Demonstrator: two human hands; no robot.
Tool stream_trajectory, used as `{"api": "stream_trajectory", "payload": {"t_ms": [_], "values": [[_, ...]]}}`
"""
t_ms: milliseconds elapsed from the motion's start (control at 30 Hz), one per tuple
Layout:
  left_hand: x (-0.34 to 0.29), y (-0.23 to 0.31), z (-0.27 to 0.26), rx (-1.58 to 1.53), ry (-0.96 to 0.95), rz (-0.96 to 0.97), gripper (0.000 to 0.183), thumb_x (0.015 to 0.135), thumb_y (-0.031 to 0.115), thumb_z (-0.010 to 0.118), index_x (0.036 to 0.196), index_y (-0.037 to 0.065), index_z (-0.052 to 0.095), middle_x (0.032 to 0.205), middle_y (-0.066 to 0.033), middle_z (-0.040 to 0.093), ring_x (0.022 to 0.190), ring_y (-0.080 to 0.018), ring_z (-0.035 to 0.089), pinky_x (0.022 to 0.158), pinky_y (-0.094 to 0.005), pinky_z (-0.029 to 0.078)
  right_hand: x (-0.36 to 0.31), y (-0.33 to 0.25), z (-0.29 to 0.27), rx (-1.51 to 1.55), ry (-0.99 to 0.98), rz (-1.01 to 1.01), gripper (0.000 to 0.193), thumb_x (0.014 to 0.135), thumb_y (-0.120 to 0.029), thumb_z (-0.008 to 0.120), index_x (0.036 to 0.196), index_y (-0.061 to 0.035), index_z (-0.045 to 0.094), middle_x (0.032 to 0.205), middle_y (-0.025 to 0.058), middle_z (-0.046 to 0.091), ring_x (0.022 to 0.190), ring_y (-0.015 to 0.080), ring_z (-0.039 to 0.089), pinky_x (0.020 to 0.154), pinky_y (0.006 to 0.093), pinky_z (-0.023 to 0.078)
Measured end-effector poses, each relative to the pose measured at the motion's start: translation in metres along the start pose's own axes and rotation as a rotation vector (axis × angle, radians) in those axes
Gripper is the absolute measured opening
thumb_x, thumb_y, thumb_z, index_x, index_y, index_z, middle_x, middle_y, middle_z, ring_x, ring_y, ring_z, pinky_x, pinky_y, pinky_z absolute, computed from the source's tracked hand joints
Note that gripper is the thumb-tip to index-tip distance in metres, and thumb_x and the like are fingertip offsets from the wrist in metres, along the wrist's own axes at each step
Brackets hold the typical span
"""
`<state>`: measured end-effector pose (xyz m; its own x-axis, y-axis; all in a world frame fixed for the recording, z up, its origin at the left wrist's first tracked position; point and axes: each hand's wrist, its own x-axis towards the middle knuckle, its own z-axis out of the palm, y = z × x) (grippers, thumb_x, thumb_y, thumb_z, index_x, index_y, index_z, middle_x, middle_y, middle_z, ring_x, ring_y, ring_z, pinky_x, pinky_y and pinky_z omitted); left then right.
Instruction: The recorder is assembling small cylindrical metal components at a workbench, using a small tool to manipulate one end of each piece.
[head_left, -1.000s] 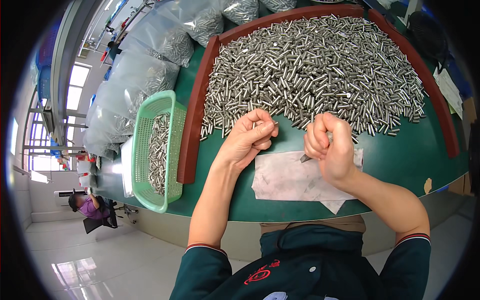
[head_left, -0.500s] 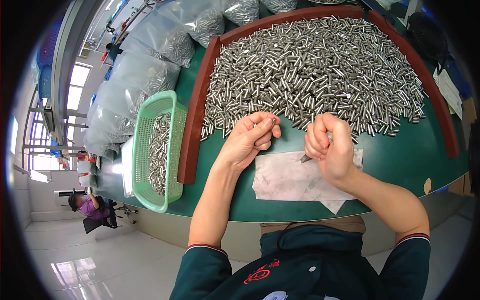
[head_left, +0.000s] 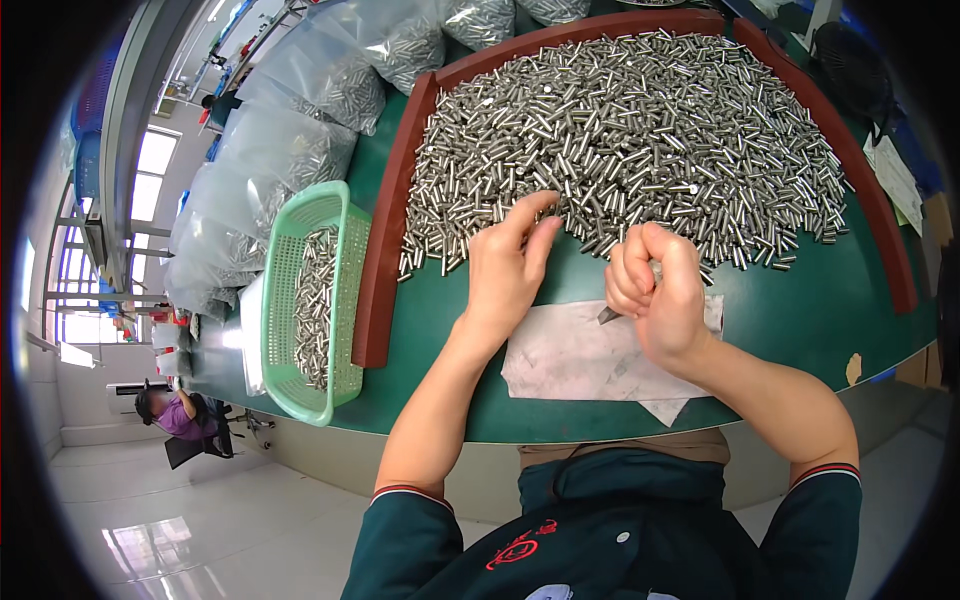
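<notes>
A broad heap of short shiny metal pins (head_left: 620, 130) spreads over the green table. At its near edge my left hand (head_left: 505, 270) reaches in, thumb and forefinger apart, with nothing visible between them; its other fingers are mostly hidden. My right hand (head_left: 655, 295) is closed in a fist above a stained white cloth (head_left: 570, 355). A dark, narrow, flat tip (head_left: 607, 315) sticks out of that fist on its left side; the rest of this tool is covered by the fingers, so its kind cannot be made out.
Dark red rails (head_left: 385, 250) fence the heap at left, back and right. Left of them stands a green plastic basket (head_left: 350, 320) partly filled with pins. Clear bags (head_left: 340, 85) of pins line the far left. A person (head_left: 180, 410) sits at a distance, lower left.
My left hand has moved forward to the heap, and its thumb and forefinger have parted from their pinch around a small pin. My right hand has stayed almost still.
</notes>
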<state>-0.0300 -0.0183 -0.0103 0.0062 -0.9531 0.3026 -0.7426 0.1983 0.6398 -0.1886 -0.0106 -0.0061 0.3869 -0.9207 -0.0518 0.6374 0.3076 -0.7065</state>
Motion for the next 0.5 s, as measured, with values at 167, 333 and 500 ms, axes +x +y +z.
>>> {"api": "stream_trajectory", "payload": {"t_ms": [167,333,500], "values": [[0.003,-0.009,0.011,0.191,0.039,0.186,0.017,0.076,0.011,0.060,0.088,0.004,0.051,0.054,-0.0103,0.053,0.048,-0.0278,0.053,0.044,-0.0354,0.039,-0.001,0.000,0.002,0.001,-0.006,-0.004,0.034,0.084,-0.017,0.031,0.051,-0.0078,0.028,0.046,-0.0006,0.028,0.040,0.0071,0.022,0.038,0.0223,0.020],[-0.004,-0.006,0.004,-0.062,0.042,0.041,0.014,0.078,0.007,0.058,0.083,0.003,0.045,0.057,-0.0065,0.051,0.047,-0.0188,0.049,0.044,-0.0305,0.038,-0.001,-0.001,0.002,0.004,-0.002,-0.002,0.034,0.084,-0.017,0.031,0.051,-0.0078,0.028,0.045,-0.0005,0.028,0.040,0.0071,0.022,0.038,0.0223,0.020],[-0.004,-0.013,-0.021,-1.323,-0.217,-0.655,0.007,0.084,0.008,0.050,0.078,0.007,0.048,0.068,-0.0052,0.051,0.046,-0.0025,0.029,0.042,-0.0161,0.024,-0.002,-0.001,-0.002,0.009,-0.006,0.009,0.034,0.083,-0.018,0.032,0.051,-0.0077,0.028,0.046,-0.0006,0.028,0.040,0.0071,0.022,0.038,0.0224,0.020]]}}
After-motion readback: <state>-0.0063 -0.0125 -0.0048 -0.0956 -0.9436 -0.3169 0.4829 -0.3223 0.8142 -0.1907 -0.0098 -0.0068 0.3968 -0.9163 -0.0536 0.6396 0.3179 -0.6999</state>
